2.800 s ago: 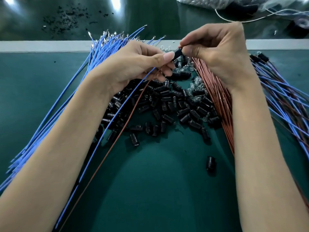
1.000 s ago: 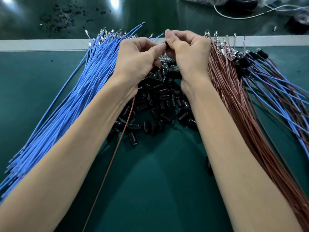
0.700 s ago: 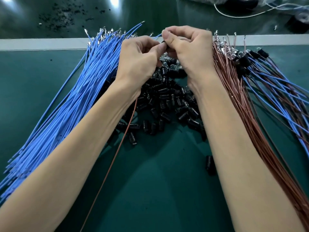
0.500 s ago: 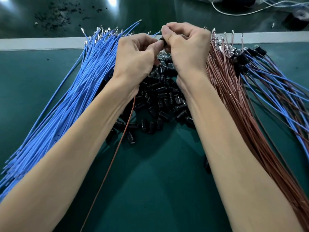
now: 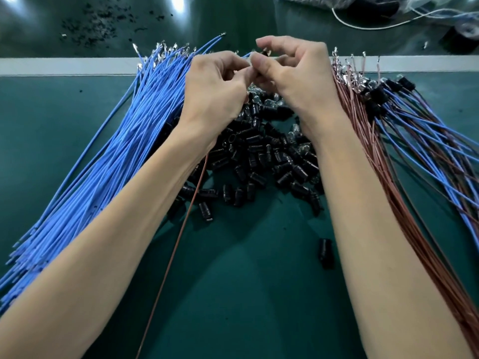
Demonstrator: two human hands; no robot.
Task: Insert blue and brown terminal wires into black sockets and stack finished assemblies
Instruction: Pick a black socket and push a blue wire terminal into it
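Observation:
My left hand (image 5: 217, 92) and my right hand (image 5: 293, 73) meet fingertip to fingertip above a heap of black sockets (image 5: 261, 156). The right hand pinches a small black socket (image 5: 264, 52) at its fingertips. The left hand's fingers are curled round wire; a single brown wire (image 5: 178, 237) trails from under that wrist toward me, and a blue wire tip shows between the two hands. A thick bundle of blue wires (image 5: 108, 161) fans out on the left. A bundle of brown wires (image 5: 383, 177) lies on the right.
Finished assemblies (image 5: 420, 130) of blue and brown wires with black sockets lie stacked at the far right. One stray socket (image 5: 325, 252) sits alone on the green mat (image 5: 246, 294). A white strip (image 5: 64, 66) edges the mat's far side; debris and cables lie beyond.
Both hands came together over the socket heap and stayed joined there. The right hand's index finger has lifted off the socket; the blue wire that trailed under the left arm no longer shows.

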